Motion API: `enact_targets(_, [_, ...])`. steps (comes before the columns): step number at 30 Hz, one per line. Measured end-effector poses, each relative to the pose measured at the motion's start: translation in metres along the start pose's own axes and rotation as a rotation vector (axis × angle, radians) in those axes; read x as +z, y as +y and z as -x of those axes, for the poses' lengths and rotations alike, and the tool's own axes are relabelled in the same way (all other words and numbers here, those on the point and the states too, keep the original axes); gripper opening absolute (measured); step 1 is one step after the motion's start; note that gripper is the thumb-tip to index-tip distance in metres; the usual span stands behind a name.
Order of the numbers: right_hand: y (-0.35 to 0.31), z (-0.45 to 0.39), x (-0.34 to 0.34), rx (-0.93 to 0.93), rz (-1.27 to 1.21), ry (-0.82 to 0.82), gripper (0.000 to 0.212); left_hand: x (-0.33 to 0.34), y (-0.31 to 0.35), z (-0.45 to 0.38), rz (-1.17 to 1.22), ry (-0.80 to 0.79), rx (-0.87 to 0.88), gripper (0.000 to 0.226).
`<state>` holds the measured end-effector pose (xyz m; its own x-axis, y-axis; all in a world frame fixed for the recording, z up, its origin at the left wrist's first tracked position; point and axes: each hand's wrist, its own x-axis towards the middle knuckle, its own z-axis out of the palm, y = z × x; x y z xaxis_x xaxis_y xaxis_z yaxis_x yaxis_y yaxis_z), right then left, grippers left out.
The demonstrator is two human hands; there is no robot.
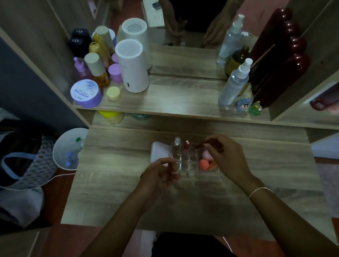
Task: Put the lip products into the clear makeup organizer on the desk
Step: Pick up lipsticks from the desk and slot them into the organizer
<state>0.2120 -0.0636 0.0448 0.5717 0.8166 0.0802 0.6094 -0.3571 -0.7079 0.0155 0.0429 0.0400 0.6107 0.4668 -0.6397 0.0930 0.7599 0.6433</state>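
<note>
2 lip tubes stand in the clear plastic compartment organizer (pixel 188 162) at 12 o'clock; the left hand (pixel 160 175) pinches a slim reddish tube (pixel 171 168), the right hand (pixel 223 153) grips a dark slender lip product (pixel 207 144), both likely unplaced.

Matt wood-grain desk (pixel 259 171), clear glossy plastic organizer (pixel 188 162), smooth matt white plastic canister (pixel 132 66).

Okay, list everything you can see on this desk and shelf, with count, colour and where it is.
Clear makeup organizer: one, transparent, desk centre.
Lip products: two upright in organizer's back slots, one clear-capped, one red-topped; one reddish in each hand.
Sponges: orange and pink, organizer's right compartment.
White pouch: one, left of organizer.
White cylinder device: one, shelf.
Purple tub: one, shelf left.
Spray bottle: one, clear, shelf right.
White bin: one, floor left.
Left hand: holding lip product.
Right hand: holding lip product above organizer.
</note>
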Motion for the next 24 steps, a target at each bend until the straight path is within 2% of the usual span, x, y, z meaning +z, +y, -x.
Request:
enact_targets(3, [0.002,-0.005,0.003,0.005,0.031,-0.027,0.015,-0.001,0.0,-0.001,0.002,-0.002,-0.015,0.041])
enact_targets(6, [0.001,-0.009,0.005,-0.003,0.066,-0.054,0.015,-0.002,-0.002,0.0,-0.018,-0.017,0.021,0.032])
enact_targets(11, [0.0,-0.015,0.006,0.017,0.098,-0.096,0.017,-0.004,-0.003,-0.001,-0.231,-0.006,0.137,0.029])
enact_targets(14, [0.0,-0.017,0.007,0.027,0.123,-0.132,0.019,-0.001,-0.003,-0.005,-0.368,0.084,0.253,0.022])
enact_targets(24, [-0.004,-0.027,0.02,0.044,0.195,-0.235,0.019,0.007,0.004,-0.018,-0.845,0.34,0.627,0.019])
